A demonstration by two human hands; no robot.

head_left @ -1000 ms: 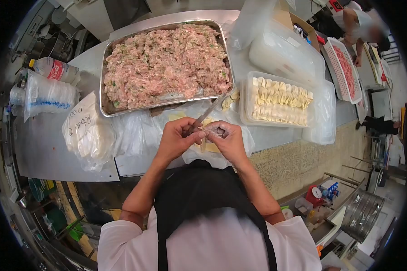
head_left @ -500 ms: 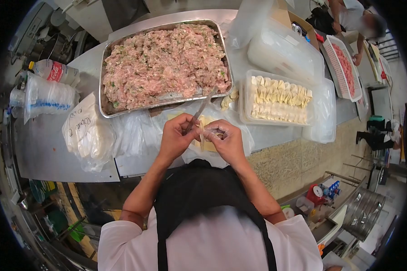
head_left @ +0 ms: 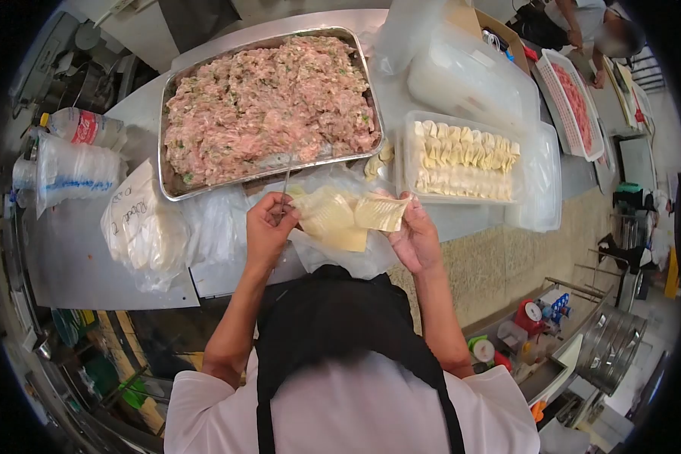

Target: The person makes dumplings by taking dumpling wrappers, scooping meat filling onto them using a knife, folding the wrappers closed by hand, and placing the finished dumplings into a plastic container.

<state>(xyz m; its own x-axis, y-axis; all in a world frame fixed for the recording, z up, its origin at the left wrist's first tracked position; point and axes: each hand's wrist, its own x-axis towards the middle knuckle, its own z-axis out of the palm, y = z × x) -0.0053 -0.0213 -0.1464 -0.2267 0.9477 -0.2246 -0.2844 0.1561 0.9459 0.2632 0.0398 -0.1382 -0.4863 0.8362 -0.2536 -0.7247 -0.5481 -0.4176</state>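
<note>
My left hand (head_left: 267,229) is closed around a thin flat metal tool (head_left: 287,178), which points up toward the meat tray. Its fingertips are beside a stack of square yellow dough wrappers (head_left: 321,210) lying on clear plastic. Between the thumb and fingers of my right hand (head_left: 418,238) is the edge of a dough wrapper (head_left: 380,213), raised at the stack's right side; whether it is a single sheet I cannot tell. Just beyond both hands is a large metal tray (head_left: 164,170) filled with minced meat (head_left: 268,110) flecked with green.
Right of the tray, a clear plastic container (head_left: 407,178) holds rows of folded dumplings (head_left: 465,151). Plastic lids and boxes (head_left: 473,79) stand behind it. Bagged white packets (head_left: 140,227) and a soda bottle (head_left: 87,127) are at left. Another person (head_left: 583,30) stands near a white basket (head_left: 560,98) of meat.
My hands have moved apart from their meeting point over the wrappers. The right now stretches a wrapper out to the right, and the left has shifted left with the metal tool.
</note>
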